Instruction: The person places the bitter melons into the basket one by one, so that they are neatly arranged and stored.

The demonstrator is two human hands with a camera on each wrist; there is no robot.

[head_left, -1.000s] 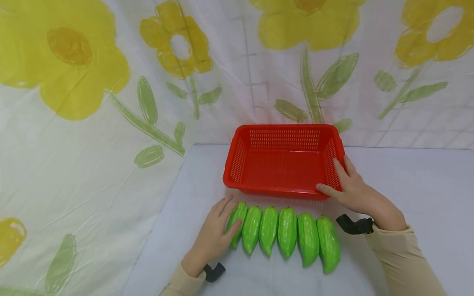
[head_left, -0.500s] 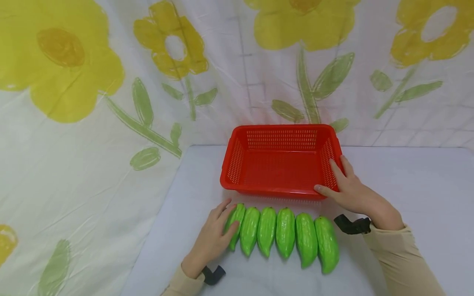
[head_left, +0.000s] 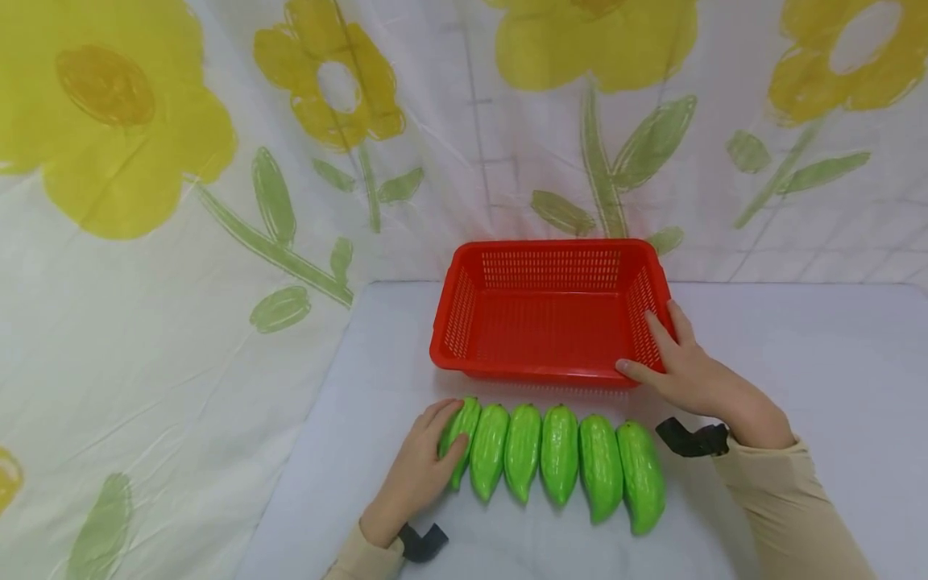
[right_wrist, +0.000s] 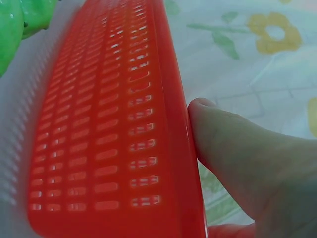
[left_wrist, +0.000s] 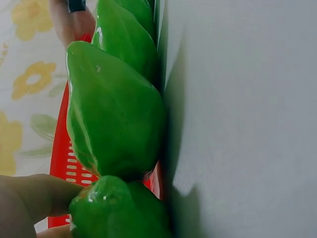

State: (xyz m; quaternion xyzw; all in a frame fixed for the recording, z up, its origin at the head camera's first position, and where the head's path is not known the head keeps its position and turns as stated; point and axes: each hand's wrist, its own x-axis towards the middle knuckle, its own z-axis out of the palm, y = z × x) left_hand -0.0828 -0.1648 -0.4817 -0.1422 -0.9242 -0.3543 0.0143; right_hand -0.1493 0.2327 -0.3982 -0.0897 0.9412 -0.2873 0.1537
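Note:
Several glossy green banana-shaped fruits lie side by side in a row on the white table. My left hand pinches the leftmost green fruit, with the thumb on its right side and the fingers over its upper left. In the left wrist view the thumb meets that fruit. Behind the row is a red plastic basket with nothing in it. My right hand rests spread on its front right corner. In the right wrist view the thumb touches the basket rim.
A white cloth printed with yellow flowers hangs behind the table and along its left side. White table surface extends to the right of the basket. Dark bands sit at both wrists.
My left fingers have come down and closed in around the leftmost green fruit. The right hand keeps its place on the basket. The head view has shifted slightly.

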